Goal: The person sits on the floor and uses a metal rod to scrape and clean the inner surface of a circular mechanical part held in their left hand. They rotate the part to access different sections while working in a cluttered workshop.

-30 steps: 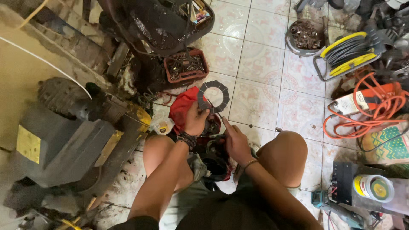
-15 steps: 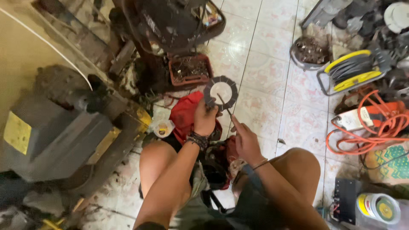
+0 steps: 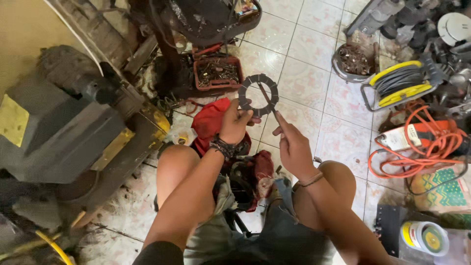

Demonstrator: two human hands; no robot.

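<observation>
The left hand (image 3: pixel 234 123) pinches the lower edge of a dark, notched metal ring plate (image 3: pixel 258 94), held up above the tiled floor (image 3: pixel 299 54). The right hand (image 3: pixel 293 142) grips a thin rod (image 3: pixel 265 95) laid across the ring's opening. Behind lies a red cloth (image 3: pixel 208 122); beyond it stands a red tray of rusty parts (image 3: pixel 216 72).

A yellow square label (image 3: pixel 13 120) sits on the grey machine at left; a round yellow-green labelled can (image 3: pixel 425 238) stands lower right.
</observation>
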